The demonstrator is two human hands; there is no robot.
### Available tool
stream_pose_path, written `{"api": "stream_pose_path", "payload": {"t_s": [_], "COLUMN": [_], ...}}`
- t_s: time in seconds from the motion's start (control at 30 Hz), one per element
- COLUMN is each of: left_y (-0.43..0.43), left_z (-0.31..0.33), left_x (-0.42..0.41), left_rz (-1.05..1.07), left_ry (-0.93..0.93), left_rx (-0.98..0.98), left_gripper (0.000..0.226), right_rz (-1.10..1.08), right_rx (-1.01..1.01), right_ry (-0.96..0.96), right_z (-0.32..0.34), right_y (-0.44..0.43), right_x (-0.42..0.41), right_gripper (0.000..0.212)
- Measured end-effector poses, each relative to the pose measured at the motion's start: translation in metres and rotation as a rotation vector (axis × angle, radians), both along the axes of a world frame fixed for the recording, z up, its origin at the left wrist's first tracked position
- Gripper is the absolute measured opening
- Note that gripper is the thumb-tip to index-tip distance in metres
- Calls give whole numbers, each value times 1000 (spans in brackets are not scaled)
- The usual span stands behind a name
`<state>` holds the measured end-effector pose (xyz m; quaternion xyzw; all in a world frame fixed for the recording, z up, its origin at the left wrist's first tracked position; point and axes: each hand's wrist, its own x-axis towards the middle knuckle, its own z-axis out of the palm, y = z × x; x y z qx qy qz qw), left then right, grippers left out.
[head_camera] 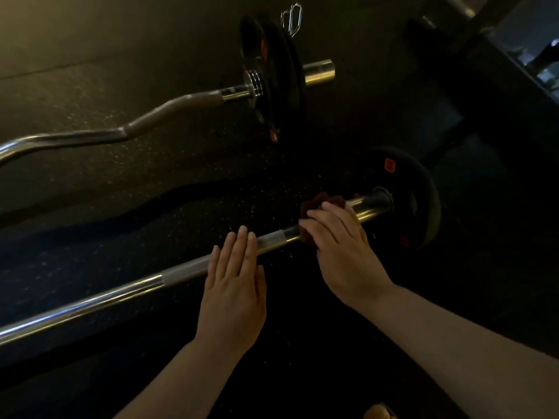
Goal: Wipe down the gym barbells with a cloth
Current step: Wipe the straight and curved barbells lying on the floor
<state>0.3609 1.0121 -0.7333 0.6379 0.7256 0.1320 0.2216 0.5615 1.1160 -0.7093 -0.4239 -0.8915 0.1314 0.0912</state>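
Note:
A straight chrome barbell [90,300] lies across the dark rubber floor, rising from lower left to a black weight plate [420,204] at the right. My left hand [233,285] rests flat on the bar's knurled part, fingers straight. My right hand [341,246] presses a dark red cloth [314,204] against the bar just inside the plate, fingers curled over the cloth. Behind lies a curl bar [145,119] with bends, carrying black plates [272,77] on its right end.
A chrome spring collar [291,19] lies on the floor behind the curl bar's plates. A dark bench or rack frame [496,74] fills the upper right corner. Speckled black rubber floor [193,164] lies between the two bars.

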Motion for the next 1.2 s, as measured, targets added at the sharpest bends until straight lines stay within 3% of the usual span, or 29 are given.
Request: {"api": "stream_pose_path", "payload": {"t_s": [0.13, 0.23, 0.4, 0.57, 0.7, 0.87, 0.93, 1.07, 1.2], "left_y": [1, -1, -13, -15, -13, -24, -27, -29, -33], "left_z": [0, 2, -4, -9, -5, -4, -7, -8, -7], "left_x": [5, 2, -13, -10, -11, -28, -30, -30, -41], "left_rz": [59, 103, 122, 148, 154, 198, 191, 164, 147], "left_ry": [-23, -12, -7, 28, -7, -1, 10, 21, -22], "left_rx": [18, 21, 68, 81, 66, 88, 92, 94, 83], "left_gripper": [64, 64, 58, 59, 64, 59, 58, 58, 57], "right_rz": [-123, 23, 61, -154, 125, -244, -163, 207, 20], "right_rx": [-16, -80, -75, -192, -257, -221, -188, -171, -105], "right_ry": [-121, -220, -170, -91, -74, -8, -60, -128, -131], "right_z": [17, 14, -1, 6, 13, 0, 1, 5, -7], "right_y": [24, 4, -5, -18, -12, 4, -9, -20, -5], "right_x": [-44, -65, -50, -86, -96, -78, -93, -98, -75], "right_gripper": [64, 60, 56, 53, 46, 40, 42, 50, 50]}}
